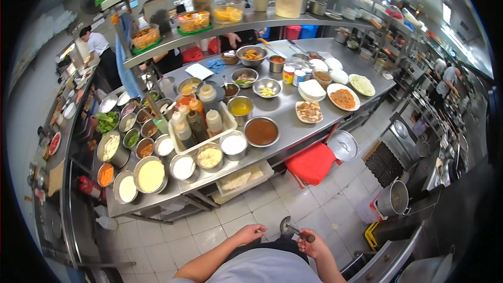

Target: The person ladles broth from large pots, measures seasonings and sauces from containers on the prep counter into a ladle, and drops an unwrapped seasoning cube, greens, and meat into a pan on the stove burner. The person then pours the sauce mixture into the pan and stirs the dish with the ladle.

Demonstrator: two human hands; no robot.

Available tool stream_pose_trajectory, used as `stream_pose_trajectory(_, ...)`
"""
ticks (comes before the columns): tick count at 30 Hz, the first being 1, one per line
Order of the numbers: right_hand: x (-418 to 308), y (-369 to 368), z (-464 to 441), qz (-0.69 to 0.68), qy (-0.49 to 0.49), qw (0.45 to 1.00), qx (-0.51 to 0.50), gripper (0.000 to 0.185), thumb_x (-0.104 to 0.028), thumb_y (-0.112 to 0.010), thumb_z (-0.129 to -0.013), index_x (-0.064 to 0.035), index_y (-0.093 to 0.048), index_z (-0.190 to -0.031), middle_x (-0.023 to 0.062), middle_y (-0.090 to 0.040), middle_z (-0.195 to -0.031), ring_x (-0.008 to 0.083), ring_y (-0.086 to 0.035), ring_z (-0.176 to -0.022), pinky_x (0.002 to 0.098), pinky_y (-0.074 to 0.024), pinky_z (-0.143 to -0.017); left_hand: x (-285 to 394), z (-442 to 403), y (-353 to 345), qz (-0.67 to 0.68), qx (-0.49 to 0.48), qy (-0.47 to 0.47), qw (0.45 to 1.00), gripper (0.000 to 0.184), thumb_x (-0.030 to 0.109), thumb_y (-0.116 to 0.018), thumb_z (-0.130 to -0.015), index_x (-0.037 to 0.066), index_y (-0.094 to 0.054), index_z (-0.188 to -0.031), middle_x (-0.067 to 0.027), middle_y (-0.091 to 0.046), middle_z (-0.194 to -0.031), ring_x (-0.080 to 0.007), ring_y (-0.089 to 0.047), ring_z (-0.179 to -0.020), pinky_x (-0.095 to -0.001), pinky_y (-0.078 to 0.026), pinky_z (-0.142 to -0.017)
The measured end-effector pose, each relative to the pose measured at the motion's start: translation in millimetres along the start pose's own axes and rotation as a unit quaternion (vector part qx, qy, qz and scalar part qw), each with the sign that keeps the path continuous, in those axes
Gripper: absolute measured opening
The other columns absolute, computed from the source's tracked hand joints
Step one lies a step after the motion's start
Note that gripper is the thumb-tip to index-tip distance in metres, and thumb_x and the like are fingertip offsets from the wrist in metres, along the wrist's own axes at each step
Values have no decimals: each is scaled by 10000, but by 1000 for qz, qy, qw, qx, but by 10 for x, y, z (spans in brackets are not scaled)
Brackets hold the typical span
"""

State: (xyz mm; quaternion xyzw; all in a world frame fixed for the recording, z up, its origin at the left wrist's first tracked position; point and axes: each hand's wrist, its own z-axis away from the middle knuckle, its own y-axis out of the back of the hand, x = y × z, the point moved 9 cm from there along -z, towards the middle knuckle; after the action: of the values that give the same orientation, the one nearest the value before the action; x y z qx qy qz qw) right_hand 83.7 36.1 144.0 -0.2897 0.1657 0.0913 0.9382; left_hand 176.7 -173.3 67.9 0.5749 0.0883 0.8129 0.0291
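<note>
At the bottom centre, my right hand (313,243) is closed around the dark handle of a metal ladle (285,224), whose round bowl hangs over the floor just left of the hand. My left hand (252,232) is held in front of my body, fingers curled together; whether anything small is between them I cannot make out. Beyond both hands stands a steel table (293,144) with a bowl of brown sauce (261,131), a pot of yellow liquid (240,107) and a white tray of squeeze bottles (227,126).
A red-covered stool (313,163) stands under the table's near edge. At right are a large pot (393,197) and a steel counter (385,262). Overhead runs a steel shelf (251,24) with containers. People work at the far left (98,44), behind the shelf and at far right (446,81).
</note>
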Motion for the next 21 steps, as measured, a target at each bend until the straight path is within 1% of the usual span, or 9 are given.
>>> stream_pose_trajectory(3, 54, -340, -244, 29, -36, 998, -38, 211, -399, -540, -873, -189, -538, -901, 63, -494, -681, 178, -417, -528, 300, -337, -491, 706, 89, 98, -57, 2, -21, 998, 449, 268, -645, -837, 78, -543, -1231, -113, -621, -1126, -230, -619, -961, -319, -485, -845)
stream_pose_trajectory(5, 100, -624, -337, 100, -73, 991, -53, 263, -459, -507, -896, -198, -532, -916, 57, -484, -680, 179, -414, -536, 303, -335, -496, 1059, 96, 103, -128, 24, -88, 988, 520, 286, -657, -831, 99, -493, -1288, -137, -559, -1222, -283, -573, -1057, -347, -462, -899)
stream_pose_trajectory(7, 144, -914, -417, 137, -84, 983, -91, 317, -501, -473, -908, -189, -528, -920, 55, -488, -688, 174, -415, -536, 300, -336, -493, 1028, 68, 66, -140, 42, -109, 983, 559, 299, -676, -813, 109, -479, -1300, -147, -529, -1255, -323, -533, -1106, -376, -445, -924)
stream_pose_trajectory(9, 187, -1151, -523, 170, -93, 973, -128, 372, -543, -439, -920, -180, -524, -925, 53, -492, -697, 169, -415, -536, 297, -337, -490, 1085, 122, 127, -164, 98, -194, 962, 583, 287, -702, -779, 123, -484, -1295, -143, -544, -1231, -344, -529, -1103, -378, -439, -930)
stream_pose_trajectory(10, 226, -1266, -578, 208, -110, 958, -166, 423, -574, -405, -922, -167, -517, -940, 53, -499, -710, 161, -420, -535, 289, -344, -487, 1033, 143, 190, -170, 96, -143, 970, 579, 266, -721, -741, 139, -506, -1264, -122, -560, -1200, -339, -531, -1103, -378, -443, -919)
stream_pose_trajectory(11, 271, -1355, -596, 243, -125, 941, -200, 474, -605, -371, -925, -153, -511, -955, 54, -506, -723, 152, -425, -533, 281, -351, -485, 1076, 198, 203, -171, 89, -145, 970, 579, 266, -721, -741, 139, -506, -1264, -122, -560, -1200, -339, -531, -1103, -378, -443, -919)
stream_pose_trajectory(13, 258, -1517, -624, 255, -126, 936, -209, 493, -608, -352, -930, -141, -503, -977, 53, -512, -730, 143, -434, -534, 272, -360, -485, 961, 230, 404, -197, 161, -23, 967, 531, 222, -725, -711, 154, -546, -1207, -108, -577, -1129, -326, -549, -1064, -384, -460, -879)
stream_pose_trajectory(19, -70, -1649, -574, 309, -119, 899, -288, 457, -531, -309, -977, -130, -476, -1119, 43, -530, -726, 112, -484, -520, 242, -403, -463, 818, -9, 452, -212, 222, 32, 951, 443, 167, -710, -697, 171, -604, -1127, -113, -578, -1029, -317, -581, -962, -388, -485, -808)
stream_pose_trajectory(21, -329, -1614, -589, 362, -71, 884, -285, 403, -452, -374, -986, -129, -447, -1216, 36, -534, -729, 103, -504, -525, 229, -413, -462, 798, -53, 505, -194, 253, 43, 947, 406, 171, -706, -712, 158, -617, -1108, -119, -581, -1019, -316, -584, -956, -385, -485, -806)
